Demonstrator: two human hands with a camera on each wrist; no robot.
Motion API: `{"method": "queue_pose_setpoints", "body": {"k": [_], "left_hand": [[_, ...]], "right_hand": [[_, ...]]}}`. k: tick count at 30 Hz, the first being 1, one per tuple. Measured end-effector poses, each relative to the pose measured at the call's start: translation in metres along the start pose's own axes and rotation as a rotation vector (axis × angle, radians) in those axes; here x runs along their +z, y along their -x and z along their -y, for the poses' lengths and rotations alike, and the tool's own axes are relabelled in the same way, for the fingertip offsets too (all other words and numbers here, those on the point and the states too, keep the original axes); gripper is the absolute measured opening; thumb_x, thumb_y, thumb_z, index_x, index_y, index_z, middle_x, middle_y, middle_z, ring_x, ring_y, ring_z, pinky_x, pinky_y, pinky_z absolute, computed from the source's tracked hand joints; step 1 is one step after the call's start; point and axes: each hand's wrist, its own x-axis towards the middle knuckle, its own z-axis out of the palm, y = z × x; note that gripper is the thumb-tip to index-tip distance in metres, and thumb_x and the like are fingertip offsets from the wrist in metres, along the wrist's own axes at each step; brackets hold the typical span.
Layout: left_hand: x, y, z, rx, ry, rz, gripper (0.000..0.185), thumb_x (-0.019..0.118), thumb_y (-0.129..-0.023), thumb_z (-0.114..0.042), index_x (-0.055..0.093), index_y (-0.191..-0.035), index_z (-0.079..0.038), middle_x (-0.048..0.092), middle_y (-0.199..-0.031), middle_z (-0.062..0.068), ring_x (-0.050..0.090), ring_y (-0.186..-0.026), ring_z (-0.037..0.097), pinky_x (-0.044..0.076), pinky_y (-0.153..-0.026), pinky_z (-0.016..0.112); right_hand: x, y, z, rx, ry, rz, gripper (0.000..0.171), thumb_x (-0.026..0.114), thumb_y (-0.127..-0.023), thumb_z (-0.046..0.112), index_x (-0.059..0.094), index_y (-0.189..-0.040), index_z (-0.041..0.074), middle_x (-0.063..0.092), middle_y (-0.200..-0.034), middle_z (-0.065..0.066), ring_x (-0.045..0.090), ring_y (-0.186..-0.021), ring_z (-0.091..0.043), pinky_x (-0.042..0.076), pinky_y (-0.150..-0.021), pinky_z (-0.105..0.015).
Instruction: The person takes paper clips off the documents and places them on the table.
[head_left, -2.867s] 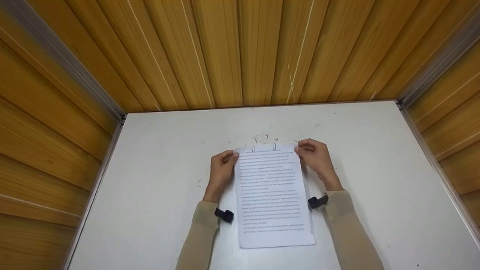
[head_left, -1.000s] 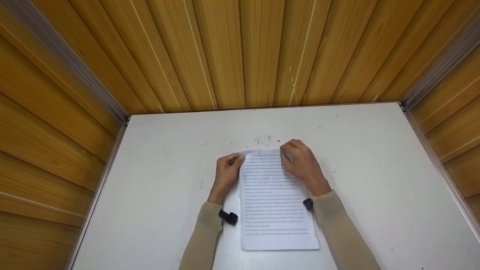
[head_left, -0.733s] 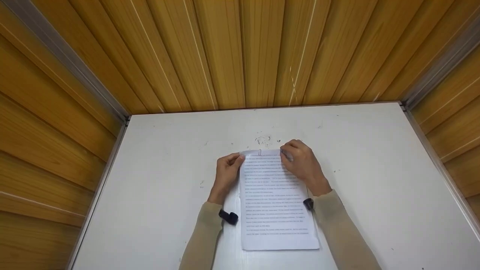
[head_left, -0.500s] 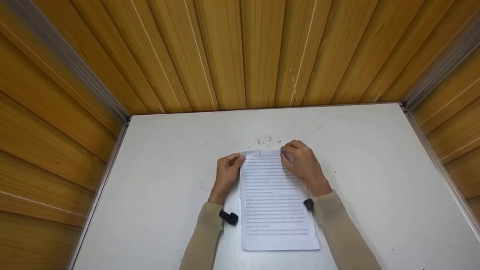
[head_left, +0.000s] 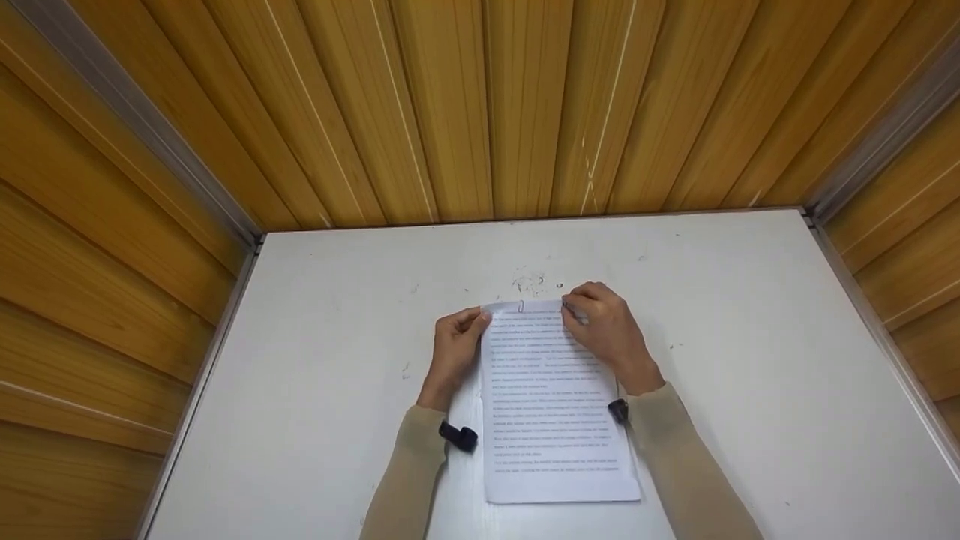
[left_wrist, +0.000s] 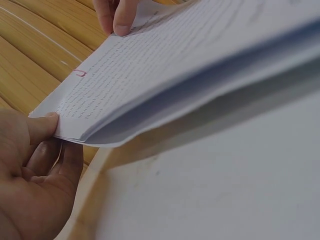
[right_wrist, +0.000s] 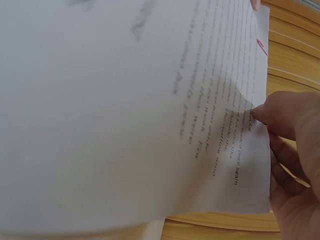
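Head view, right of centre and low in the frame: the left hand (head_left: 456, 341) pinches the upper left corner of the printed sheets (head_left: 555, 420), thumb on top, and the right hand (head_left: 611, 326) grips their upper edge farther right, its fingertips hiding whatever lies between them. Between the two hands a thin red clip (head_left: 521, 306) sits on that edge, and from the left wrist it shows as a small bent loop. The sheets form a tall white stack, covered in close rows of grey print with breaks between paragraphs, and a plain white band is left along the bottom. In the left wrist view their side edges part, a bluish shadowed gap lying between an upper layer and a lower one with a wavy rim. Seen from the right wrist, the near part of the page is a blurred bare white, while words turn sharp close to the thumb. Beige sleeves (head_left: 682, 457), with a black wrist strap (head_left: 457, 436) at each cuff, enter from the bottom of the frame. Around everything spreads a white table (head_left: 315, 375) with small dark scuffs, and wood-patterned panels (head_left: 435, 112) fill the top and both sides.
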Motion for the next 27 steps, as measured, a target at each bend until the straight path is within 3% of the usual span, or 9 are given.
{"method": "queue_pose_setpoints", "body": {"k": [6,27], "left_hand": [[0.0005,0.0004,0.001,-0.001,-0.03,-0.013,0.025,0.068,-0.107,-0.015,0.077,-0.124,-0.001,0.081,-0.106,0.013,0.073,-0.085,0.015,0.056,-0.075,0.022],[-0.0021,-0.0011,-0.0004,-0.012,0.007,-0.014,0.026,0.067,-0.107,-0.016,0.077,-0.126,-0.002,0.081,-0.109,0.012,0.074,-0.088,0.017,0.056,-0.076,0.023]], "right_hand": [[0.0008,0.0014,-0.0004,-0.001,-0.003,-0.009,0.008,0.083,-0.088,-0.003,0.083,-0.096,-0.002,0.074,-0.097,-0.012,0.074,-0.089,-0.026,0.063,-0.078,-0.036],[0.0025,-0.0032,-0.0002,-0.012,-0.016,-0.051,0.012,0.085,-0.087,-0.001,0.083,-0.098,-0.004,0.073,-0.096,-0.015,0.075,-0.089,-0.028,0.064,-0.077,-0.036]]}}
